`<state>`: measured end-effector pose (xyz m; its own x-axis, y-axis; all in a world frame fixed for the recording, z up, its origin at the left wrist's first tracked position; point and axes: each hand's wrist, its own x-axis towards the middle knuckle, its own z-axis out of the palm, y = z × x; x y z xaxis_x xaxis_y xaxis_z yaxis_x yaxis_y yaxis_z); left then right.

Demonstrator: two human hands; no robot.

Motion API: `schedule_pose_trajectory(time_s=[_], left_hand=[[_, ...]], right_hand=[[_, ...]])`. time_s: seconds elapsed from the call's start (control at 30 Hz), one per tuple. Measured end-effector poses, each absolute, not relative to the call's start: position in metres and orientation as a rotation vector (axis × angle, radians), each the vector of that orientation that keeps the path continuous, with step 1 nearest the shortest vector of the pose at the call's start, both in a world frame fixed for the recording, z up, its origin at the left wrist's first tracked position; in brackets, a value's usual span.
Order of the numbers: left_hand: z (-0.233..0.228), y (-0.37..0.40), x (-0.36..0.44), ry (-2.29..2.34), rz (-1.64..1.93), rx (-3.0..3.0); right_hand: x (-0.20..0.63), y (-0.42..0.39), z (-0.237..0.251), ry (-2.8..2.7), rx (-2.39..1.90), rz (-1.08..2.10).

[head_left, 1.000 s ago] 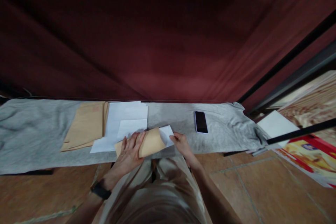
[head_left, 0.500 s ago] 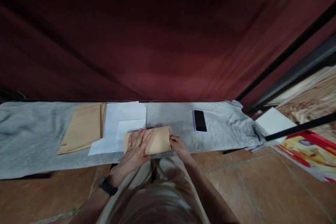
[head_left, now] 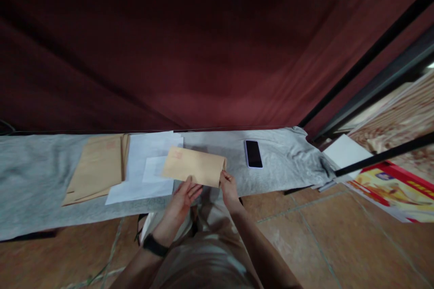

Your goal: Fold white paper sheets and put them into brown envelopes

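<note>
A brown paper envelope (head_left: 195, 165) with a faint red mark at its upper left is held tilted above the cloth-covered surface. My right hand (head_left: 229, 189) pinches its right end, where the paper edge curls open. Along the lower edge is my left hand (head_left: 185, 194), its thumb on the envelope's face and its other fingers curled beneath. White paper sheets (head_left: 130, 187) lie just left of the envelope, which overlaps a smaller white piece (head_left: 152, 171). Farther left rests a stack of larger brown envelopes (head_left: 98, 162).
A phone (head_left: 253, 153) with a dark screen lies on the grey cloth (head_left: 217, 140) to the right. A dark red curtain (head_left: 190, 76) hangs behind. Black bars (head_left: 383, 156), a white board (head_left: 347, 153) and a red-and-yellow box (head_left: 393, 187) stand at the right, over a tiled floor (head_left: 305, 230).
The envelope has been lifted off the cloth and tilted, showing its red mark. My left hand moved from flat on top to its lower edge. My right hand keeps the right end.
</note>
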<state>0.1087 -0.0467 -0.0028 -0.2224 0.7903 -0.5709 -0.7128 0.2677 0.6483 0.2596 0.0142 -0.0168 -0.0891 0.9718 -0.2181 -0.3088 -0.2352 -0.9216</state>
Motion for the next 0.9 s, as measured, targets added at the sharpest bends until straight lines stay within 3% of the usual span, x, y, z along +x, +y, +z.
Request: schedule_pose_trajectory(time_s=[0.23, 0.9], left_hand=[[0.000, -0.021, 0.120, 1.124, 1.541, -0.121], [0.005, -0.007, 0.130, 1.187, 1.510, -0.066]], right_hand=[[0.263, 0.006, -0.015, -0.746, -1.031, 1.587], [0.271, 0.009, -0.021, -0.675, -1.090, 1.591]])
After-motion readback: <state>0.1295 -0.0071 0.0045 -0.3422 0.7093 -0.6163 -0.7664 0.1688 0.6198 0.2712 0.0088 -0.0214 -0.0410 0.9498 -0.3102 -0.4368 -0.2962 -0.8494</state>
